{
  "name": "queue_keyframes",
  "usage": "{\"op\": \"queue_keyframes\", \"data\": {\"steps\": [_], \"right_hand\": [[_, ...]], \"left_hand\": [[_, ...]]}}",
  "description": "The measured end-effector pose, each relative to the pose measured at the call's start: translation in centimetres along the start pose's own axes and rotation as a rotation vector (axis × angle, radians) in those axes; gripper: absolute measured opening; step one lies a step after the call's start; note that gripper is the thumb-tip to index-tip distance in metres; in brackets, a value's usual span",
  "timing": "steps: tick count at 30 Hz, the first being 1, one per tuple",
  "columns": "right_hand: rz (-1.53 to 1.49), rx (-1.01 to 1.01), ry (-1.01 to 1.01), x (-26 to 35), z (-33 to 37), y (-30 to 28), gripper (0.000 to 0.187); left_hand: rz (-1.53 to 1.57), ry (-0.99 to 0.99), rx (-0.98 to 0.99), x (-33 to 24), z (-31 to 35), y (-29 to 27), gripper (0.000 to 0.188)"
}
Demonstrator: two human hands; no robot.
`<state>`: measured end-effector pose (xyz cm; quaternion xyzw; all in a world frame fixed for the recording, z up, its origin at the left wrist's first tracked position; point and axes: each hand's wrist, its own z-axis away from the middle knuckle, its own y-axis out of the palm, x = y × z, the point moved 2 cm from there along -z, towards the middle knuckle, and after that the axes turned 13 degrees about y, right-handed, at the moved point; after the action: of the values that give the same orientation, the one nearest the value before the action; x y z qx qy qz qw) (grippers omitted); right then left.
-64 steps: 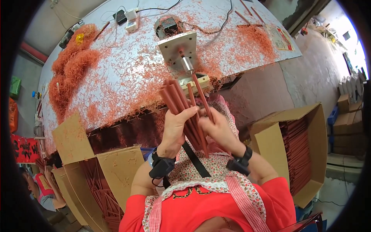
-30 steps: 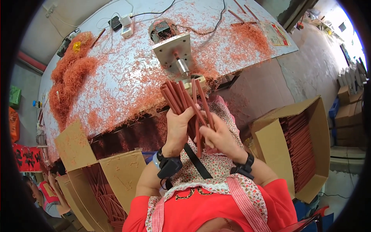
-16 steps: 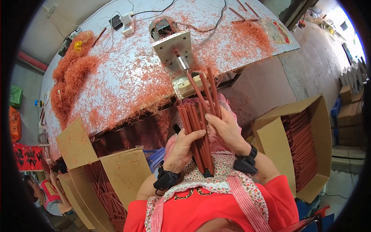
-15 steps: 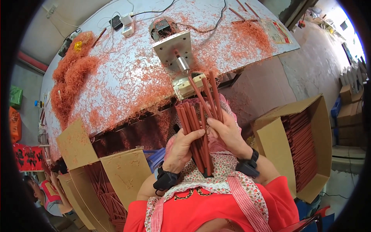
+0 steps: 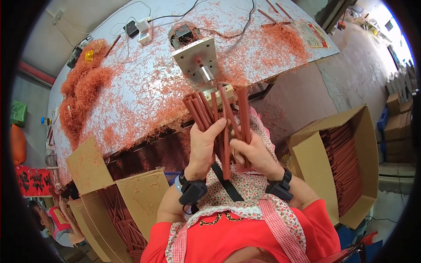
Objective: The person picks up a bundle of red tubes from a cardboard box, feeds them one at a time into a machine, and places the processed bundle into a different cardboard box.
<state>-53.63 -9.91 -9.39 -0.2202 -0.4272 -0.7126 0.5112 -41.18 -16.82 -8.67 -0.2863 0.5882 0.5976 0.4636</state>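
Observation:
Both of my hands hold slim reddish-brown sticks over my lap, just short of the machine on the table. My left hand (image 5: 202, 151) is closed round a bundle of several sticks (image 5: 196, 110), whose upper ends lean left. Its thumb lies across one stick that hangs lower than the others. My right hand (image 5: 255, 154) grips a smaller, nearly upright bundle (image 5: 244, 107), with its fingers curled in. A tilted stick (image 5: 226, 103) crosses between the two bundles. Beyond them is the motor-driven machine (image 5: 195, 57) with a square metal plate and a shiny metal cylinder (image 5: 206, 74).
Curly pink-red shavings (image 5: 90, 87) cover much of the white table (image 5: 149, 65). An open cardboard box (image 5: 311, 175) of stacked sticks stands to my right, another box (image 5: 142, 190) with loose sticks to my left. A power strip (image 5: 145, 36) with cables lies farther back. A person (image 5: 61, 219) sits at far left.
Both bundles have moved up toward the machine, and the left bundle now leans left. The right-hand sticks have drawn together and stand straighter. My left hand has risen slightly.

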Motion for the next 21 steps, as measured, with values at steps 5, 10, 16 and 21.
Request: {"op": "queue_keyframes", "data": {"steps": [5, 10, 16, 21], "right_hand": [[0.119, -0.114, -0.082, -1.0, 0.7, 0.2, 0.038], [0.302, -0.172, -0.163, -0.9, 0.7, 0.4, 0.035], [0.191, -0.05, -0.083, 1.2, -1.8, -1.6, 0.03], [0.038, -0.022, -0.017, 0.1, -0.7, -1.3, 0.022]], "left_hand": [[0.06, -0.032, 0.003, 1.5, 0.1, -0.1, 0.022], [0.029, 0.016, -0.007, 2.1, -0.2, -0.7, 0.024], [-0.007, -0.022, 0.009, 1.9, 0.3, -0.9, 0.024], [-0.098, 0.051, -0.024, 1.8, -0.6, -0.7, 0.025]]}}
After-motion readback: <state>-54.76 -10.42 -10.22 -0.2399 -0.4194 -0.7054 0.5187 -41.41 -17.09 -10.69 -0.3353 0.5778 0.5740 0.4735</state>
